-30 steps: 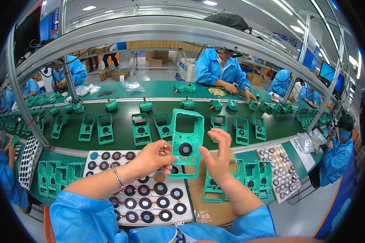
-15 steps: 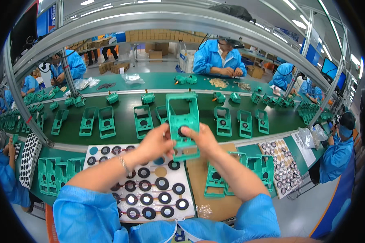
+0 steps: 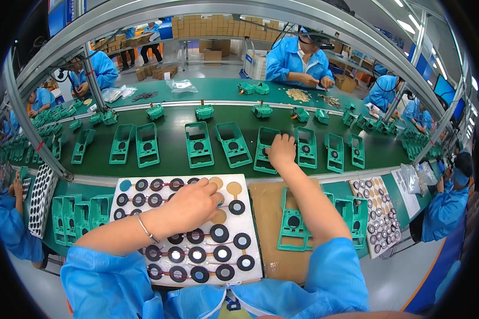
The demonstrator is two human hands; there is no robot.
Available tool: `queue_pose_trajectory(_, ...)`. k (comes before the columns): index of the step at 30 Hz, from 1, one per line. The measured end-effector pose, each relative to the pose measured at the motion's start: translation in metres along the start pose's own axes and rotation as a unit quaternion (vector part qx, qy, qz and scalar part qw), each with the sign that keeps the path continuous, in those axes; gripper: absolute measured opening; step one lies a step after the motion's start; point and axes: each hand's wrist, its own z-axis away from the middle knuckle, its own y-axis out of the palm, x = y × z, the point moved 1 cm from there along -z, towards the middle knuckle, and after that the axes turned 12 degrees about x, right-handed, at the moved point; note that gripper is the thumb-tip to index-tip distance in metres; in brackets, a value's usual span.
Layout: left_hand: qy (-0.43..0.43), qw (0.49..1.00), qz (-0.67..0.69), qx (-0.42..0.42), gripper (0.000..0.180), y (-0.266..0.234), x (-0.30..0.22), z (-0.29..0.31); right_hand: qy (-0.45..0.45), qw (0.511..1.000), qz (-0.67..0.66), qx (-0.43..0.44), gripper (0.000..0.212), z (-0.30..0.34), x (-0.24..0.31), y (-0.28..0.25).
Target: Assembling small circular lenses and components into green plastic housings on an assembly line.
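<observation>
My right hand [image 3: 282, 151] is over the belt, its curled fingers at the right edge of a green plastic housing [image 3: 265, 159]. That housing lies flat and has a round black part in it. My left hand [image 3: 196, 207] is lowered over a white foam tray [image 3: 123, 226], fingers bent down and together near its upper right part. Whatever sits under those fingertips is hidden. Rows of round black speakers [image 3: 219, 233] with thin red wires fill much of the tray, and tan round spots [image 3: 234, 189] show between them.
More green housings [image 3: 199, 144] lie along the green belt [image 3: 170, 117]. Others stand on brown cardboard [image 3: 274, 255] at right and in a group [image 3: 80, 218] at left. Another foam board [image 3: 375, 212] holds small round parts. A metal frame [image 3: 218, 13] arches overhead; co-workers [image 3: 303, 64] sit around.
The green housing I held up in both hands now lies on the belt under my right hand. My left hand has let go of it and dropped to the foam tray.
</observation>
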Motion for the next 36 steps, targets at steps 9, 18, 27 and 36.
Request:
queue_pose_trajectory(9, 0.041, 0.991, -0.111, -0.068, 0.013, 0.006, -0.013, -0.006, -0.377, 0.885, -0.229, 0.151, 0.025, 0.125, 0.035, -0.068)
queue_pose_trajectory(18, 0.026, 0.997, -0.023, -0.076, 0.002, 0.000, -0.004, -0.013, -0.417, 0.861, -0.247, 0.152, 0.030, 0.143, 0.044, -0.074)
queue_pose_trajectory(27, 0.001, 0.980, 0.172, -0.099, 0.008, -0.014, 0.002, -0.026, -0.383, 0.840, -0.314, 0.222, 0.033, 0.136, 0.035, -0.080)
queue_pose_trajectory(36, -0.157, 0.742, 0.651, -0.018, 0.023, -0.016, 0.007, -0.023, -0.347, 0.790, -0.475, 0.170, 0.038, 0.148, 0.024, -0.086)
